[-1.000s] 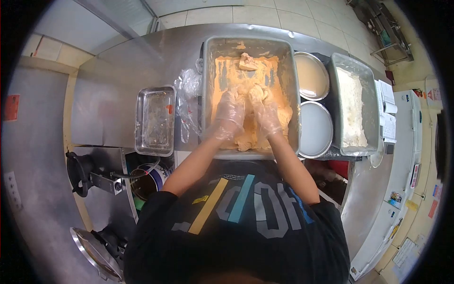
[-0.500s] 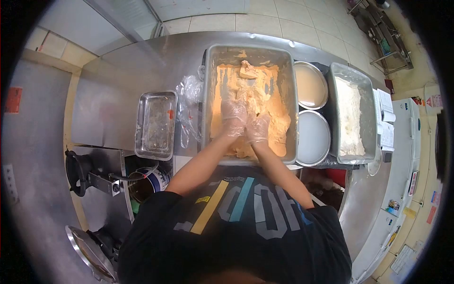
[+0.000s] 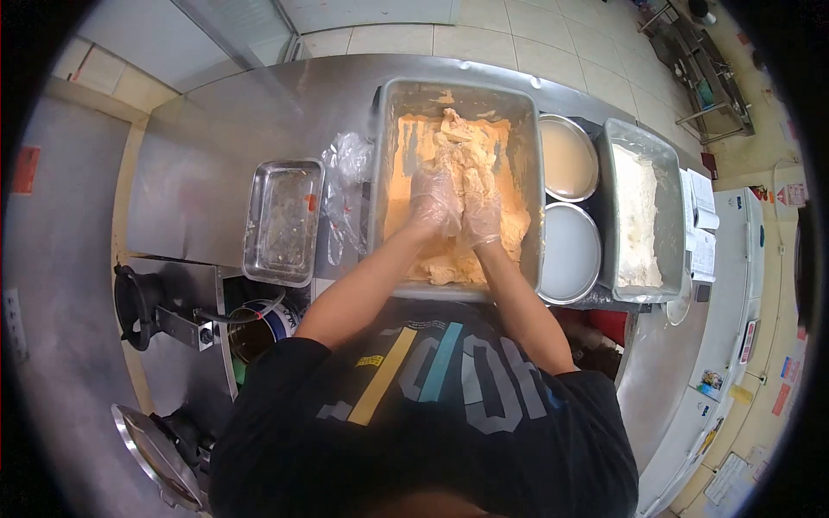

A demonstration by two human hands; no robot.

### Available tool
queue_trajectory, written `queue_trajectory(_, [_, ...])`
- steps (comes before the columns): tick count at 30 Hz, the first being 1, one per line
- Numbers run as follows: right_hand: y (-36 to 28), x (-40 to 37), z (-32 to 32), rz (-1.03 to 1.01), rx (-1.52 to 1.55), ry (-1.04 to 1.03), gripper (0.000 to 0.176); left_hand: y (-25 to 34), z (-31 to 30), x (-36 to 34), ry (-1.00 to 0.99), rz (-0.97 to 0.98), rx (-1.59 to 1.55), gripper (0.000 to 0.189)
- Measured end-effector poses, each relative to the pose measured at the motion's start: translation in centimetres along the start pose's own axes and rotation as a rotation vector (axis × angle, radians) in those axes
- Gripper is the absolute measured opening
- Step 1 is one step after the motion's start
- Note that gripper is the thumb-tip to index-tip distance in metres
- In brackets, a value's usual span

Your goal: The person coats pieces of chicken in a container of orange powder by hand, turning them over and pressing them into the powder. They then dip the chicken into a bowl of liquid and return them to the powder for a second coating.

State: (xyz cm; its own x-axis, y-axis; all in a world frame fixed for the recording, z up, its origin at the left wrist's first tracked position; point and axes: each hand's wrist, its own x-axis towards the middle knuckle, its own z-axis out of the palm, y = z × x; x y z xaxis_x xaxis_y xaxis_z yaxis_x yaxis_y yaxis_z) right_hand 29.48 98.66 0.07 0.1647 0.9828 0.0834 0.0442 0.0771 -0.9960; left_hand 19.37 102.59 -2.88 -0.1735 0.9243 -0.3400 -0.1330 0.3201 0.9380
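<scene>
My left hand [image 3: 436, 203] and my right hand [image 3: 480, 216], both in clear plastic gloves, are close together inside a deep grey tub [image 3: 534, 186]. Orange-tinted breading flour [image 3: 515, 226] covers the tub's floor and streaks its walls. Between my hands rise thickly coated pieces that look like chicken [image 3: 466, 164], and both hands are closed around them. The fingertips are partly hidden by the coating. More lumpy coated material [image 3: 453, 268] lies at the tub's near end, beneath my wrists.
Right of the tub stand a round pan of beige liquid [image 3: 567, 160], a round pan of whitish liquid [image 3: 570, 255] and a tub of white flour [image 3: 636, 216]. To the left are crumpled clear plastic [image 3: 348, 164] and a shallow metal tray [image 3: 283, 224]. A burner [image 3: 138, 306] sits lower left.
Both hands have come slightly nearer each other, with the coated pieces bunched upright between them. More lumpy coated material shows at the tub's near end.
</scene>
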Motion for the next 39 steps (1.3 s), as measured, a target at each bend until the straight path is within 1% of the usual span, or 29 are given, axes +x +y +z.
queue_trajectory(3, [-1.8,0.0,-0.2,0.158,0.126,-0.069,0.045,-5.0,-0.4,3.2,-0.073,0.16,0.111,0.032])
queue_trajectory(5, [2.2,0.6,-1.3,0.04,-0.077,-0.185,0.048,-5.3,-1.1,3.4,-0.169,0.115,0.09,0.032])
queue_trajectory(6, [3.3,0.6,-1.8,-0.009,-0.188,-0.23,0.049,-4.1,-1.6,3.0,-0.234,0.005,0.001,0.031])
queue_trajectory(8, [4.7,0.7,-2.5,-0.108,-0.416,-0.298,0.052,-0.8,-1.8,1.8,-0.295,-0.16,-0.087,0.029])
queue_trajectory(10, [4.2,0.8,-2.5,0.132,-0.309,-0.295,0.053,1.6,-1.8,0.3,-0.284,-0.274,-0.087,0.028])
queue_trajectory(11, [3.7,0.9,-2.3,0.414,-0.077,-0.258,0.053,1.6,-2.0,0.3,-0.305,-0.243,-0.026,0.027])
queue_trajectory(13, [1.1,1.2,-2.1,0.611,0.14,-0.219,0.046,1.5,-2.1,0.3,-0.309,-0.173,0.07,0.024])
queue_trajectory(14, [-0.4,0.6,-2.1,0.538,0.122,-0.222,0.041,1.5,-2.2,0.2,-0.291,-0.138,0.106,0.023])
queue_trajectory(15, [-1.0,0.7,-1.8,0.415,0.116,-0.198,0.039,2.1,-2.4,-0.3,-0.232,-0.099,0.118,0.022])
queue_trajectory(16, [-1.6,0.7,-1.4,0.292,0.107,-0.173,0.038,3.5,-2.5,-0.7,-0.202,-0.028,0.261,0.02])
queue_trajectory(17, [-1.5,1.1,-0.9,0.126,0.109,-0.119,0.038,4.8,-2.7,-1.1,-0.162,0.038,0.406,0.019])
queue_trajectory(18, [-2.3,1.5,-1.0,0.075,0.019,-0.105,0.039,7.2,-2.6,-1.8,-0.154,0.135,0.679,0.018])
queue_trajectory(19, [-3.6,1.9,-1.0,0.026,-0.071,-0.086,0.04,8.3,-2.3,-2.2,-0.145,0.237,0.949,0.018])
queue_trajectory(21, [-6.6,3.0,-2.4,0.159,-0.429,-0.131,0.045,8.1,-1.8,-2.3,-0.127,0.422,0.836,0.017])
queue_trajectory(22, [-5.7,3.6,-2.7,0.154,-0.487,-0.135,0.047,8.1,-1.8,-2.6,-0.117,0.512,0.781,0.017])
queue_trajectory(23, [-3.9,4.5,-2.8,0.148,-0.541,-0.14,0.048,8.3,-1.7,-2.8,-0.104,0.499,0.803,0.017])
queue_trajectory(25, [-2.0,5.2,-2.8,0.068,-0.669,-0.124,0.048,9.4,-1.2,-3.2,-0.071,0.479,0.845,0.017])
queue_trajectory(27, [-1.1,5.3,-2.9,-0.073,-0.819,-0.088,0.046,9.4,-1.1,-2.6,-0.093,0.308,0.746,0.02])
queue_trajectory(28, [-1.1,5.4,-2.8,0.047,-0.719,-0.06,0.046,9.3,-1.1,-2.3,-0.103,0.224,0.694,0.022])
queue_trajectory(30, [-1.4,5.5,-2.2,0.286,-0.513,-0.004,0.045,8.0,-1.3,-1.9,-0.064,0.274,0.629,0.027])
queue_trajectory(31, [-3.3,5.6,-2.1,0.317,-0.646,-0.129,0.046,7.6,-1.4,-1.7,-0.046,0.298,0.597,0.029])
queue_trajectory(33, [-8.7,5.1,-1.8,0.379,-0.903,-0.377,0.051,8.3,-2.3,-2.0,-0.087,0.483,0.823,0.037])
queue_trajectory(34, [-9.5,4.5,-1.6,0.362,-0.768,-0.339,0.052,9.2,-2.5,-2.1,-0.108,0.579,0.935,0.041])
queue_trajectory(35, [-10.1,3.9,-1.5,0.343,-0.636,-0.305,0.053,10.3,-2.3,-2.1,-0.103,0.378,0.768,0.047])
queue_trajectory(37, [-6.9,3.6,-2.0,0.115,-0.673,-0.226,0.054,12.6,-1.7,-2.2,-0.088,-0.023,0.417,0.058])
queue_trajectory(38, [-0.9,3.8,-3.1,-0.1,-0.83,-0.173,0.053,12.7,-1.5,-2.3,-0.045,-0.16,0.203,0.054])
queue_trajectory(39, [0.7,3.9,-3.0,-0.143,-0.764,-0.056,0.05,12.8,-1.2,-2.6,-0.001,-0.293,-0.011,0.051])
